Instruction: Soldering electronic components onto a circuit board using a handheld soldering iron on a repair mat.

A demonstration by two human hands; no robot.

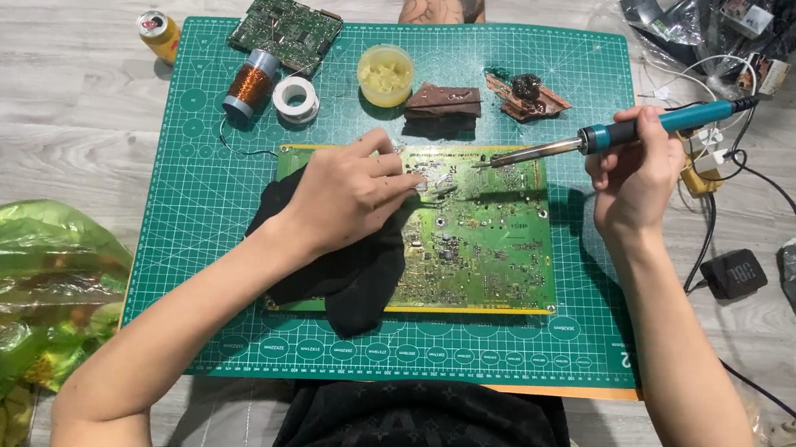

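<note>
Bright even overhead light, soft short shadows, sharp focus throughout, slight wide-angle bending at the edges
</note>
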